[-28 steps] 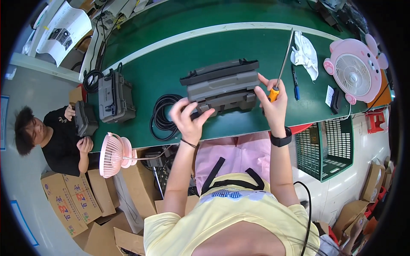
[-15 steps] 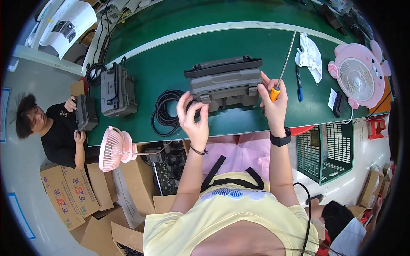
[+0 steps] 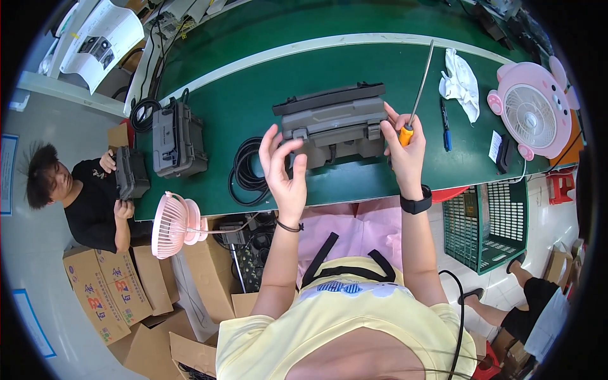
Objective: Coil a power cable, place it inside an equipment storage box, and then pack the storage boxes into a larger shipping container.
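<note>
A dark grey latched plastic case (image 3: 332,126) stands on the green workbench in front of me. At its left end, my left hand (image 3: 282,171) has its fingers spread, with nothing visible between them. My right hand (image 3: 408,155) grips the orange handle of a screwdriver (image 3: 406,134), its long shaft pointing up and away. Fingers of that hand also rest against the case's right end. A coiled black cable (image 3: 244,172) lies on the bench just left of my left hand.
Another grey case (image 3: 177,139) stands at the left; beyond it a co-worker handles a similar case (image 3: 131,174). Pink fans (image 3: 170,225) are at the bench's front edge and right side. A blue marker (image 3: 447,130), white cloth (image 3: 459,85) and green crate (image 3: 484,221) are on the right.
My left hand's fingers have opened and drawn slightly away from the case's left latch. The right hand still holds the screwdriver, almost in place. The person at lower right has shifted.
</note>
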Motion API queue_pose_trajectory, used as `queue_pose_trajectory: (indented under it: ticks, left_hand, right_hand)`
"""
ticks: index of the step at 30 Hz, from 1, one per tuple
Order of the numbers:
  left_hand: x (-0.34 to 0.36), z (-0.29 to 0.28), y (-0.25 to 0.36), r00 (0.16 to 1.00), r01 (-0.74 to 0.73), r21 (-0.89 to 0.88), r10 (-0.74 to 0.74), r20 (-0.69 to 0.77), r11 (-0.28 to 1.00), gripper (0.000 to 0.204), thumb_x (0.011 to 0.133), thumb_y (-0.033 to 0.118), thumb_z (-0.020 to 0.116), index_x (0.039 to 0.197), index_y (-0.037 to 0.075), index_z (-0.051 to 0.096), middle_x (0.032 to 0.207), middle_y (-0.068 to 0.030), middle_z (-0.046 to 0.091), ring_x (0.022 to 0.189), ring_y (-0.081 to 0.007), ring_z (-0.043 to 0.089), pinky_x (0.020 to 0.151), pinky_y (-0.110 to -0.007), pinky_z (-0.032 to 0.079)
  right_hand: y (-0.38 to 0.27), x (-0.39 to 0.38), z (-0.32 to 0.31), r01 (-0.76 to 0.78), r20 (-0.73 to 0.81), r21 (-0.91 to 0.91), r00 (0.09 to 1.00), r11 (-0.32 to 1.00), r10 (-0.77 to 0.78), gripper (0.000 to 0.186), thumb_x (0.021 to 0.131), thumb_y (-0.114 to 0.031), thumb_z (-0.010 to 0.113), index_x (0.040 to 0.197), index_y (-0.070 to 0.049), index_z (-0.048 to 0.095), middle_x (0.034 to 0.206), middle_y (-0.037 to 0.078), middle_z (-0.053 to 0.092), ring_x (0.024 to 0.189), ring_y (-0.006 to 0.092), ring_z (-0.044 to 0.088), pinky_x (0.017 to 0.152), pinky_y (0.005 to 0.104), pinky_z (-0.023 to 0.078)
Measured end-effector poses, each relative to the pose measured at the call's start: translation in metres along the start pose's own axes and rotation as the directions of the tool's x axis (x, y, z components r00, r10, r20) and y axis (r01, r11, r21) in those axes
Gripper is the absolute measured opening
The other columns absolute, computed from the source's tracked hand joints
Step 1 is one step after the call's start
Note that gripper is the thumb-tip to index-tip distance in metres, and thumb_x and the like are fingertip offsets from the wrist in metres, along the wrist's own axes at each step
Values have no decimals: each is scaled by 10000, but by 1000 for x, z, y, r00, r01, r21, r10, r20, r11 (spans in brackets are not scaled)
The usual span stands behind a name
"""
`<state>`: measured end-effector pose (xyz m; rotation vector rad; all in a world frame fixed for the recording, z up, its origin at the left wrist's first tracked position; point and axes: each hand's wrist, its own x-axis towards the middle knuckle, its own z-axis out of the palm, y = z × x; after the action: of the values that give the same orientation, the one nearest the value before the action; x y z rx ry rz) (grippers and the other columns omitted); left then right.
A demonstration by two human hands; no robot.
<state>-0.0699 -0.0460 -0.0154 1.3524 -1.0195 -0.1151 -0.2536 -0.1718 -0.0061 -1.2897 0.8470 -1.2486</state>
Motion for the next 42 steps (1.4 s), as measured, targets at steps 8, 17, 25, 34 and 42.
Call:
queue_pose_trajectory:
  ticks: [8,17,25,34,42]
  left_hand:
    - [17,9,3,990,138,-91,-139,-7,986,187,941,149,668,852,25,560,1382,-136,428,1331,-305,450,1085,-411,383]
    - [25,15,-7,977,209,-352,-210,35,912,698,813,212,732,1386,98,350,1423,-123,365,1381,-282,318,1136,-431,286]
    - [42,24,-29,958,258,-298,-203,202,919,991,818,484,637,1568,74,136,1549,-252,238,1438,-346,270,1183,-441,200]
    - [44,17,-17,937,329,-379,-250,243,865,894,811,290,626,1570,45,222,1593,-202,260,1471,-301,269,1183,-402,230]
    - [40,19,-8,931,358,-414,-288,224,837,898,800,239,609,1575,41,199,1596,-182,271,1452,-279,309,1178,-380,244]
  right_hand:
    - [0,2,3,12,-5,8,1000,1000,-12,302,927,-198,711,899,-95,429,1296,196,630,961,100,645,518,172,467]
    - [1,8,7,46,-53,-36,997,998,-47,287,921,-176,714,899,-92,441,1252,164,655,935,98,649,525,177,480]
    - [3,-8,16,142,-137,-208,975,968,-173,234,909,-83,698,920,-47,467,980,77,723,834,86,617,660,232,502]
    - [-12,0,9,173,8,42,985,984,-173,398,795,-49,806,944,-100,439,1177,122,633,753,87,596,609,195,471]
    - [-28,10,20,-43,14,121,999,992,41,261,898,-83,713,920,-105,454,951,50,680,709,11,548,494,150,422]
